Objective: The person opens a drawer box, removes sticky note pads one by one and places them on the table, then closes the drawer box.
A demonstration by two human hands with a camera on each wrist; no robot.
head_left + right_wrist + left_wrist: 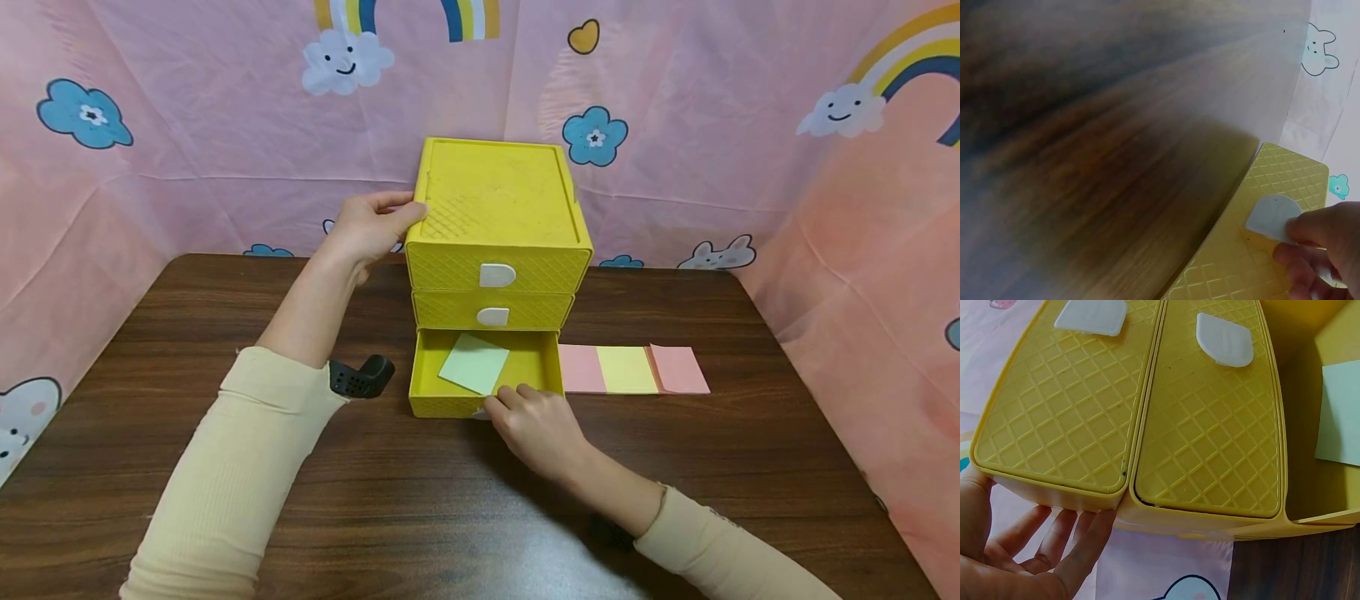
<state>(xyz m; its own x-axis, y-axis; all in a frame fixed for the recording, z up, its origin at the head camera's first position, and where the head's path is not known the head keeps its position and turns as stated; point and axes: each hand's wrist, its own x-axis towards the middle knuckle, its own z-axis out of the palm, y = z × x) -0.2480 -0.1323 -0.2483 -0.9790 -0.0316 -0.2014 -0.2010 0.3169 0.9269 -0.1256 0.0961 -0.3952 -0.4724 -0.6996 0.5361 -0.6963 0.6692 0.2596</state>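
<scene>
A yellow plastic drawer unit (498,192) stands on the table, its bottom drawer (536,362) pulled out. Inside that drawer lies a pale green sticky note (474,363), also visible in the left wrist view. My left hand (371,223) rests against the unit's upper left side, thumb at the top edge; the left wrist view shows its fingers (1088,550) extended along the side wall. At the drawer's front, my right hand (536,425) pinches the white handle (1270,217) between thumb and fingers. The two upper drawers, with white handles (497,275), are closed.
To the right of the unit, a row of pink and yellow sticky notes (628,369) lies on the dark wooden table (360,500). A pink patterned cloth (240,108) hangs behind and at both sides.
</scene>
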